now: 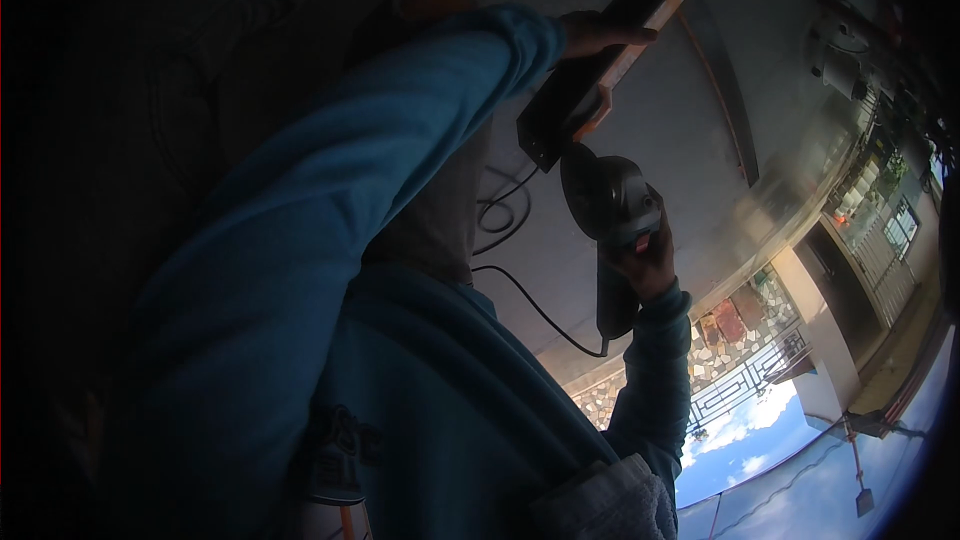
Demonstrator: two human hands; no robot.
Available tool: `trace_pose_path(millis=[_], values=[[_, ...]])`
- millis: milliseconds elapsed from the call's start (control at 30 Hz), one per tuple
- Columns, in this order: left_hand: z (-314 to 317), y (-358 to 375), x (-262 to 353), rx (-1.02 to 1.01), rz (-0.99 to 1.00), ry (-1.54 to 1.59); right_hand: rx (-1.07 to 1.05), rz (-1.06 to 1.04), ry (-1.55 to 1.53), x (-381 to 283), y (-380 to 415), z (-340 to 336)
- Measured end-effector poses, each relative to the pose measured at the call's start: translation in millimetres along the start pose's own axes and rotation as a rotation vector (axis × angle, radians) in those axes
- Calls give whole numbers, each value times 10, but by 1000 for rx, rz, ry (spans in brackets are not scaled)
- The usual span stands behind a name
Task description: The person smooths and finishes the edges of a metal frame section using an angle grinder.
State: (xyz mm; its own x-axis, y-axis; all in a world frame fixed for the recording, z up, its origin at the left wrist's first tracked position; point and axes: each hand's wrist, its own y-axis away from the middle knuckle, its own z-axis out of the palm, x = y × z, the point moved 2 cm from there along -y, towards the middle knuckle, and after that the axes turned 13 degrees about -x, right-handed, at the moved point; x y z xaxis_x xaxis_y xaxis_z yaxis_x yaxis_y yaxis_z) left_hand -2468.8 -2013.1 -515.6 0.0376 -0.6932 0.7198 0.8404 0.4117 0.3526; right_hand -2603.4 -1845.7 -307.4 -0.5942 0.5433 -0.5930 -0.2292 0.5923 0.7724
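My right hand is wrapped round a dark angle grinder, close behind its head. The grinder's round disc and guard sit right by the end of a long dark metal bar. My left hand grips the bar further along, with a finger stretched across its face; the other fingers are mostly hidden. An orange-brown piece shows at the bar's edge between the hand and the grinder. A black power cord runs from the grinder's tail.
A smooth grey floor lies beneath. On it is another long, narrow dark strip. Loops of cord lie near the bar's end. To the right are a stone-patterned wall, a metal railing and bright sky.
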Motion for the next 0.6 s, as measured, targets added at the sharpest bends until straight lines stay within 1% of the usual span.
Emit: trace_pose_path(millis=[233,300,367,433,533,567,600], values=[[-59,-152,-90,42,-38,-11,2,-27,-11,-74,-28,-6],[-105,-209,-135,17,-55,-9,-9,-28,-29,-44,-65,1],[-69,-107,-65,-6,-78,0,-10,-11,-27,-57,-58,3],[-15,-28,3,-17,9,57,-12,10,-26,-41,-65,1],[14,2,57,-27,-11,55,-18,-25,45,-40,-39,-10],[-14,-89,-28,-25,-11,57,-19,-17,7,-40,-37,-9],[-53,-176,-103,24,-31,24,-20,-9,-30,-45,-34,-6]])
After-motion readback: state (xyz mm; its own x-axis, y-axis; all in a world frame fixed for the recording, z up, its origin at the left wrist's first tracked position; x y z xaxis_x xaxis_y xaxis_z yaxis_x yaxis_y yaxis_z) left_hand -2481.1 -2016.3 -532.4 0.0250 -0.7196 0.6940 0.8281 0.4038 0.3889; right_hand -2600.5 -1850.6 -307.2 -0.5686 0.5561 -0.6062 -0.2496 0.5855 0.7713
